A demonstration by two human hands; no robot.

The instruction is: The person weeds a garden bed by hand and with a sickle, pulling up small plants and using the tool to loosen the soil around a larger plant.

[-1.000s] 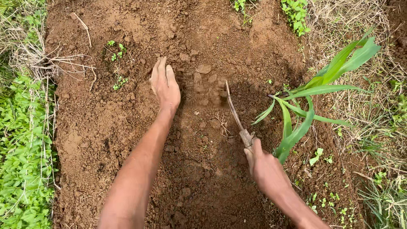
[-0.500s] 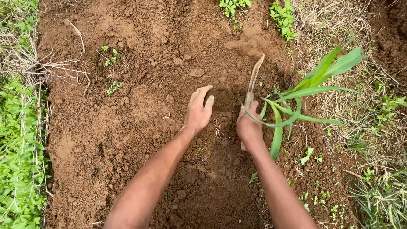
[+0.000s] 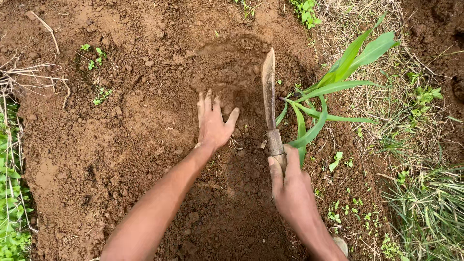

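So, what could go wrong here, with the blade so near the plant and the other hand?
1. The blade in the right hand lies close beside the young green plant; a sideways stroke might cut its leaves or stem.
2. The left hand rests flat on the loose soil, just beside the blade, so a slip could nick its fingers.

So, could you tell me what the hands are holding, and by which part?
The right hand grips a soil-caked digging blade by its wooden handle. The left hand holds nothing, resting flat on the loose soil.
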